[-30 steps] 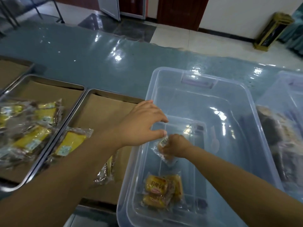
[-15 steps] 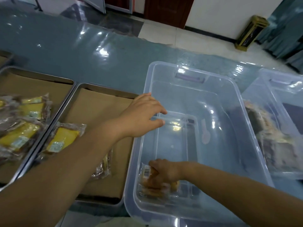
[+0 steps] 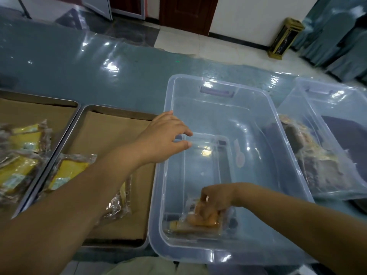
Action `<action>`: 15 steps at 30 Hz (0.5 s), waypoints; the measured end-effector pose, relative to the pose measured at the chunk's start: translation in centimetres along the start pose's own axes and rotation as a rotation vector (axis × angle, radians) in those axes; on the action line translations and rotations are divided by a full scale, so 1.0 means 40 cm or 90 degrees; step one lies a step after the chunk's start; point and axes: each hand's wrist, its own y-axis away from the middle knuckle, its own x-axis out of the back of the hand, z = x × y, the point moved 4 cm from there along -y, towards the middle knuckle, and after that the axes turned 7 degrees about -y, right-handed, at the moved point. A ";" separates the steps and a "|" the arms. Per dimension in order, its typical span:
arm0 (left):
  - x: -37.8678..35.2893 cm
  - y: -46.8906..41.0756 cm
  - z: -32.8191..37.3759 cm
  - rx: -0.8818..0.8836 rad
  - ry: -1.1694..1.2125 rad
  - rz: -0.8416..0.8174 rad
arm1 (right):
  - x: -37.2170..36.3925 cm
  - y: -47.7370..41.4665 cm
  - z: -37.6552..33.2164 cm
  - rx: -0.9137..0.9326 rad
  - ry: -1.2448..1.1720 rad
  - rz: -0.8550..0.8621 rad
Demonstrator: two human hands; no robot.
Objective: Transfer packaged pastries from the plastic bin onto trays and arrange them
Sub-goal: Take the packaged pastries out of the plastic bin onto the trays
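Grips a cluster of packaged pastries (image 3: 195, 223) with the right hand (image 3: 215, 199), fingers curled round them, low inside the clear plastic bin (image 3: 218, 82) at its near end. Holds the left hand (image 3: 160, 139) over the bin's left rim, fingers loosely spread, nothing in it. Shows 2 paper-lined trays (image 3: 111, 132) left of the bin on the desk (image 3: 79, 66), yellow packs (image 3: 65, 173) lying on both.

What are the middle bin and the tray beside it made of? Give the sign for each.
Bin: clear glossy plastic, seemingly; see-through walls, bright glare. Tray: likely dull metal, by its grey rolled rim. Its liner: matte brown paper or card.
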 end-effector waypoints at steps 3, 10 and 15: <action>0.000 0.000 -0.001 0.015 -0.003 -0.020 | 0.021 0.033 0.026 0.007 -0.154 0.052; 0.018 0.027 0.064 0.076 0.122 -0.096 | 0.132 0.174 -0.008 0.324 -0.612 0.360; 0.047 0.011 0.100 0.147 0.331 -0.006 | 0.159 0.255 -0.067 0.515 -0.790 0.381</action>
